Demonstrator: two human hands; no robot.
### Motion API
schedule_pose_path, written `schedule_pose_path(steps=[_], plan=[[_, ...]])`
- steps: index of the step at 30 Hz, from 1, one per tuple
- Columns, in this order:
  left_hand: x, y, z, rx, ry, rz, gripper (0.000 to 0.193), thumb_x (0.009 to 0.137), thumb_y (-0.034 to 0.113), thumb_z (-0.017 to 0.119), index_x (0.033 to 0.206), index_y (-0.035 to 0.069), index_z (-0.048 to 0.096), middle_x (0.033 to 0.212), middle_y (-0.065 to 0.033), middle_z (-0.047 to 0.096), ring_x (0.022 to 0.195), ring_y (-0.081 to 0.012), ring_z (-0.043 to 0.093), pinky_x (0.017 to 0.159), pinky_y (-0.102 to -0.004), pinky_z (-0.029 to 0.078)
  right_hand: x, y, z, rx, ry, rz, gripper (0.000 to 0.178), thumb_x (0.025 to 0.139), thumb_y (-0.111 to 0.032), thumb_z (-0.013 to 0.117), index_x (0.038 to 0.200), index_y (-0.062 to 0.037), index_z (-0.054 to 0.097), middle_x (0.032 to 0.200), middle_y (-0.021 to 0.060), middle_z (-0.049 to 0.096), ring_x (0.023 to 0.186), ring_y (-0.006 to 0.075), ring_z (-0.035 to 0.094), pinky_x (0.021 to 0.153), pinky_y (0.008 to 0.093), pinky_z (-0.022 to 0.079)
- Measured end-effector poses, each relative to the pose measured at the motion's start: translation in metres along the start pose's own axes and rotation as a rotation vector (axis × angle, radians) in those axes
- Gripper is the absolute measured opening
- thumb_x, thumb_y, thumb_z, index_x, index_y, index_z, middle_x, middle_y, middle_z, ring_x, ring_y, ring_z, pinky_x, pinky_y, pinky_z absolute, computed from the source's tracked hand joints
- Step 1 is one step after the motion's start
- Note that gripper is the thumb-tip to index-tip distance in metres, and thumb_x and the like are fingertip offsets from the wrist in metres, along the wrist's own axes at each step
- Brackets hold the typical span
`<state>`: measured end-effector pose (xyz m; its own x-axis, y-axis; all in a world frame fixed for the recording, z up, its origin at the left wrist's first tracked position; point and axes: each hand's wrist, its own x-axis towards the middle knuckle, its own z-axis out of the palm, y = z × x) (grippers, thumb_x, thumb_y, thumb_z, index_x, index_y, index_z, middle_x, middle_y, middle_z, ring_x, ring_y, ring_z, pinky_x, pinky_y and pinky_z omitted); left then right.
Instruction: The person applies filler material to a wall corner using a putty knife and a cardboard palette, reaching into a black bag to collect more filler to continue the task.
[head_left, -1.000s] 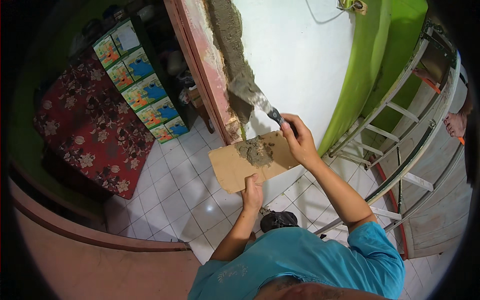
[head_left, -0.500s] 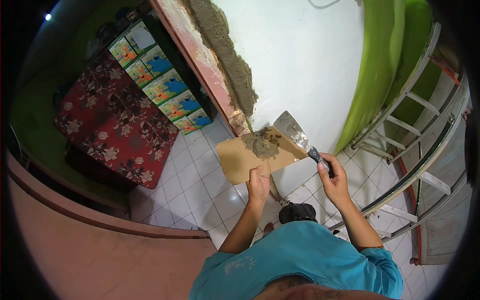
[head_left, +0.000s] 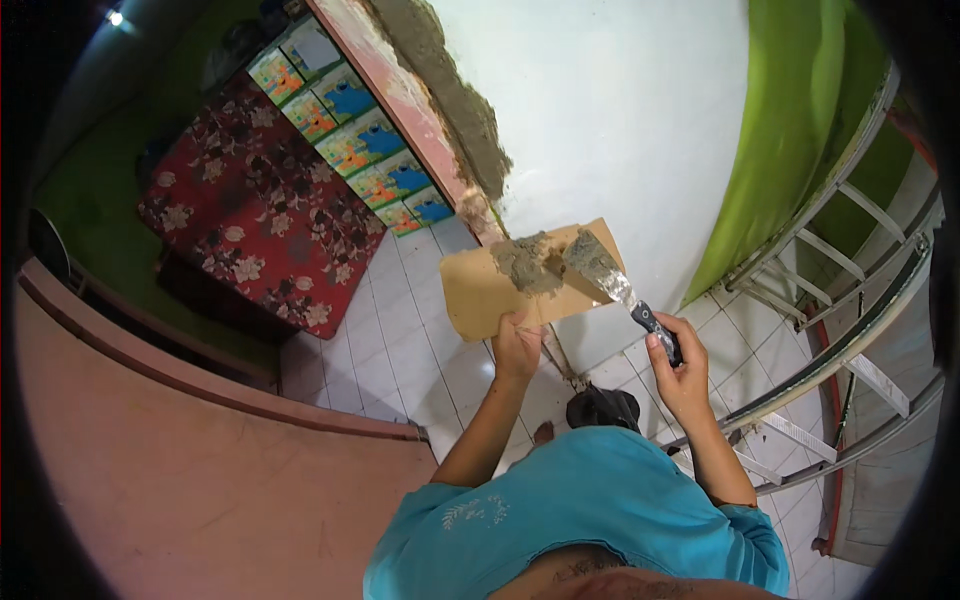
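My left hand (head_left: 516, 350) grips the near edge of a flat tan board (head_left: 468, 300), thumb on top. A lump of wet grey mortar (head_left: 525, 262) lies on the board's upper middle. In my right hand (head_left: 684, 368) is a putty knife (head_left: 622, 290), held by its dark handle. Grey mortar coats part of its blade, which is over the right part of the board, beside the lump. Ahead, a rough strip of grey mortar (head_left: 450, 90) runs down the wall edge between pinkish trim and a white wall (head_left: 610, 110).
An aluminium ladder (head_left: 870, 215) stands at the right, near a green curtain-like surface (head_left: 770, 130). To the left are a drawer cabinet (head_left: 350, 140) with cartoon fronts and a red floral-covered piece (head_left: 260, 220). A pink half-wall (head_left: 200, 450) is at the lower left. A black bag-like object (head_left: 603, 406) sits on the tiled floor.
The putty knife's blade has moved over the board, and more mortar now shows on it. The mortar lump looks reshaped on its right side. My view has shifted slightly.
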<state>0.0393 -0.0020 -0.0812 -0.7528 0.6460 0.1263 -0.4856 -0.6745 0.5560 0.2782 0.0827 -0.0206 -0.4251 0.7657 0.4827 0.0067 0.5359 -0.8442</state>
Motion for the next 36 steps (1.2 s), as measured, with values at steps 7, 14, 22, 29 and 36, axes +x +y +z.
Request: schedule_pose_path(steps=[7,14,22,29,36], plan=[[-0.023,-0.003,-0.003,0.039,-0.016,-0.022,0.046,0.091,0.005,0.048,0.136,-0.002,0.045,0.136,-0.0114,0.056,0.129,-0.0282,0.053,0.112,-0.0496,0.042,0.002,-0.014,-0.038,-0.152,-0.053,0.004,0.021,0.091,-0.009,0.069,0.111,-0.0004,0.067,0.086,0.0107,0.062,0.075,0.0196,0.06,0.068,0.0289,0.047],[-0.065,0.0,0.006,0.039,0.016,-0.08,0.041,0.09,0.006,0.047,0.13,-0.003,0.05,0.126,-0.0144,0.061,0.12,-0.0268,0.059,0.104,-0.0436,0.049,0.024,-0.024,-0.074,-0.3,-0.248,-0.11,0.02,0.09,-0.012,0.07,0.108,-0.0017,0.068,0.086,0.012,0.062,0.076,0.0256,0.061,0.068,0.0316,0.048],[-0.096,0.013,-0.002,0.027,0.032,-0.144,0.046,0.088,0.007,0.046,0.133,-0.003,0.048,0.127,-0.0131,0.06,0.119,-0.0267,0.06,0.104,-0.0437,0.049,0.097,-0.019,-0.093,-0.297,-0.59,-0.101,0.02,0.091,-0.016,0.069,0.106,-0.0033,0.07,0.086,0.0075,0.063,0.073,0.0185,0.055,0.065,0.0302,0.044],[-0.086,0.026,-0.021,0.008,-0.093,-0.249,0.051,0.085,0.004,0.046,0.135,-0.003,0.045,0.135,-0.0139,0.055,0.125,-0.0276,0.056,0.107,-0.0439,0.046,0.128,-0.026,-0.082,-0.325,-0.752,-0.112,0.021,0.091,-0.018,0.068,0.106,-0.0035,0.071,0.089,0.0041,0.064,0.076,0.0137,0.053,0.068,0.0285,0.043],[-0.074,0.04,-0.003,0.037,-0.116,-0.308,0.063,0.083,0.007,0.048,0.144,-0.002,0.037,0.142,-0.0152,0.05,0.133,-0.0314,0.049,0.113,-0.0501,0.039,0.136,-0.033,-0.079,-0.347,-0.802,-0.134,0.023,0.091,-0.019,0.068,0.107,-0.0028,0.07,0.089,0.0058,0.065,0.078,0.0145,0.055,0.068,0.0296,0.044]])
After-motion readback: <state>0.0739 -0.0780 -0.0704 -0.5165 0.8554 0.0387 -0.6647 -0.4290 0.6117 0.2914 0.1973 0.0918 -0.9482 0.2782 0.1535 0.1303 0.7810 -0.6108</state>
